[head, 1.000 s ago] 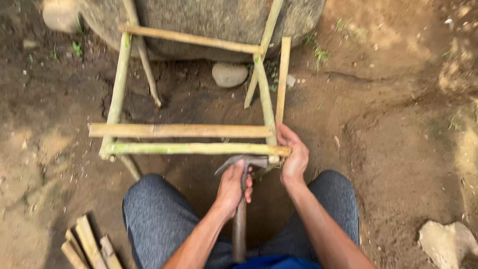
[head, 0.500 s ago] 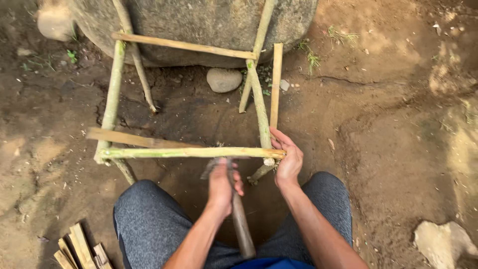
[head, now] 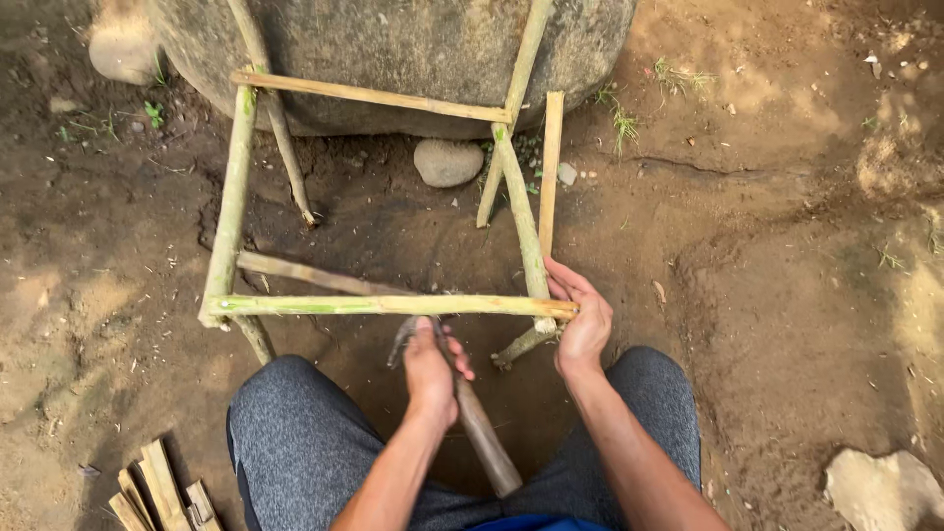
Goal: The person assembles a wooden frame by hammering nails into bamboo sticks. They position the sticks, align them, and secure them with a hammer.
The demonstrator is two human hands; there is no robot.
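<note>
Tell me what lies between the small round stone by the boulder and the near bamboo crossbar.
In the head view, bare trampled dirt and one loose, slanting bamboo stick lie between the small round stone and the crossbar.

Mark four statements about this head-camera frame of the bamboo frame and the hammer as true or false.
1. The left hand grips a hammer near its head. True.
2. The right hand rests on a knee. False: it holds the near right corner of the bamboo frame.
3. The frame's far side lies against a large boulder. True.
4. The cut bamboo strips lie stacked on top of the frame. False: they lie on the dirt at the lower left, apart from it.
</note>
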